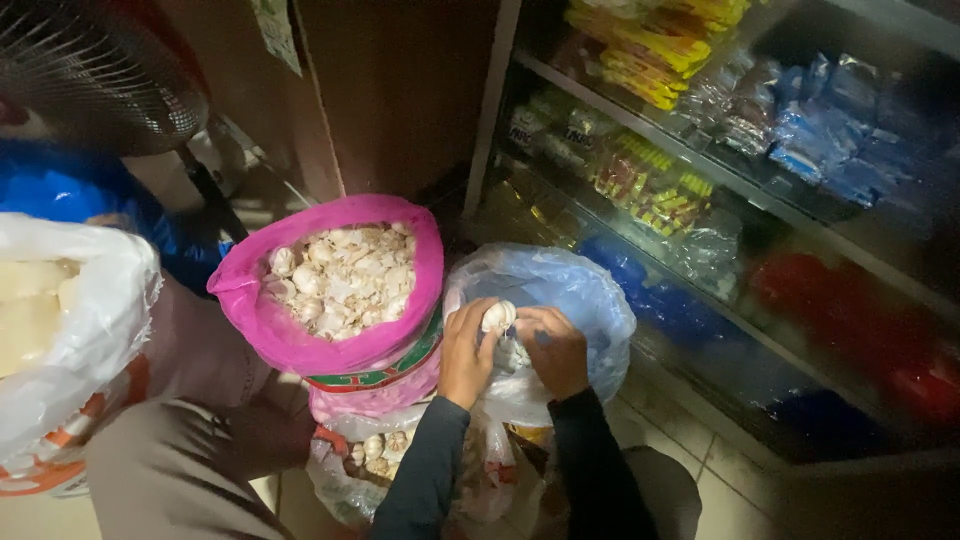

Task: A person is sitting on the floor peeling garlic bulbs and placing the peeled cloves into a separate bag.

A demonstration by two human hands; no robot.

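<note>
- My left hand (465,352) pinches a garlic bulb (497,316) over the mouth of the clear bag (580,290); my right hand (552,350) is closed on the bag's near rim, just beside it.
- I judge the sorting far from done: the pink sack (300,335), just left of the clear bag, brims with garlic.
- More bulbs sit in a plastic bag (375,455) near my knees.
- Far right, shelves (740,180) hold packets; at left, a white bag (95,320).
</note>
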